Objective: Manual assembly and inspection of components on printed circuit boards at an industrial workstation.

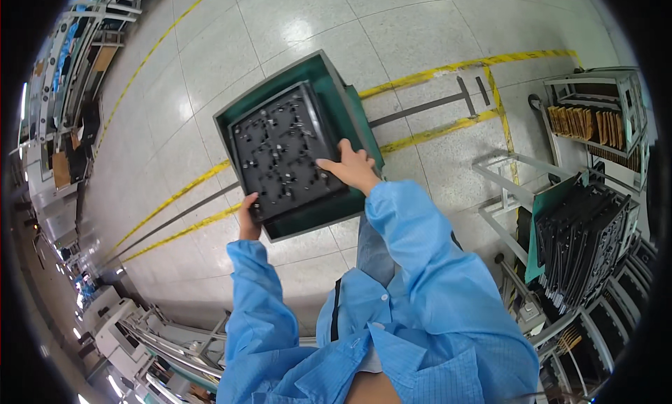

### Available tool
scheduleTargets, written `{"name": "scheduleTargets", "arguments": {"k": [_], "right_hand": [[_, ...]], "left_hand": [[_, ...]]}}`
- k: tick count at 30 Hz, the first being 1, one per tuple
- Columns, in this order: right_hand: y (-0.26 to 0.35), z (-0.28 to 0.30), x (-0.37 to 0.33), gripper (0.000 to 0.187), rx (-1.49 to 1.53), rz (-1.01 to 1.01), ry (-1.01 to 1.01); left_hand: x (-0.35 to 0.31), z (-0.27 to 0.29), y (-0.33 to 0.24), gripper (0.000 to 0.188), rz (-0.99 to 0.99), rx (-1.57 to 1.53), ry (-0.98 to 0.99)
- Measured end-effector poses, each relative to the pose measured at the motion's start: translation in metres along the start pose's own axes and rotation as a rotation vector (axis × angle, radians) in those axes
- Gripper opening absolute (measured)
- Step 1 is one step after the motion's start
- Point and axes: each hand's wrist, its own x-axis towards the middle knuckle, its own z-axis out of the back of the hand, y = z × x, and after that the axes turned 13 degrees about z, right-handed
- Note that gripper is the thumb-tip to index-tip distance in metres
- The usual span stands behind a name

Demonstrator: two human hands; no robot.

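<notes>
A flat black tray [276, 159], its surface dotted with small shiny pieces or openings too small to tell apart, lies tilted within the outline of a dark green bin [336, 100]. My left hand [249, 218] is closed on the tray's near left corner, thumb at the top. Across from it, my right hand [352, 167] grips the tray's right edge, with the thumb over the rim and the fingers toward the bin's right wall. Whether the tray rests on the bin's bottom or is held above it, I cannot tell.
Yellow tape lines [420, 76] cross the tiled floor [301, 26]. On the right stand a white metal frame [500, 187], a stack of black trays [584, 229] on edge, and a rack [595, 89] holding brown pieces. Machines and shelving [63, 145] line the left.
</notes>
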Motion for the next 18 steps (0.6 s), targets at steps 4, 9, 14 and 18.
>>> {"name": "scheduleTargets", "arguments": {"k": [4, 9, 14, 18], "right_hand": [[-0.041, -0.017, 0.023, 0.084, 0.311, 0.025, -0.208], [0.016, -0.045, -0.054, 0.071, 0.406, 0.203, -0.184], [-0.009, 0.050, -0.233, 0.070, 0.331, 0.370, -0.455], [-0.026, 0.143, -0.422, 0.057, 0.368, 0.167, -0.969]], "left_hand": [[-0.022, -0.035, -0.004, 0.037, 0.057, -0.048, 0.012], [-0.154, -0.007, 0.003, 0.061, -0.119, -0.044, 0.041], [-0.215, -0.086, 0.044, 0.068, 0.014, 0.160, 0.166], [-0.215, -0.250, 0.102, 0.060, 0.181, 0.389, 0.757]]}}
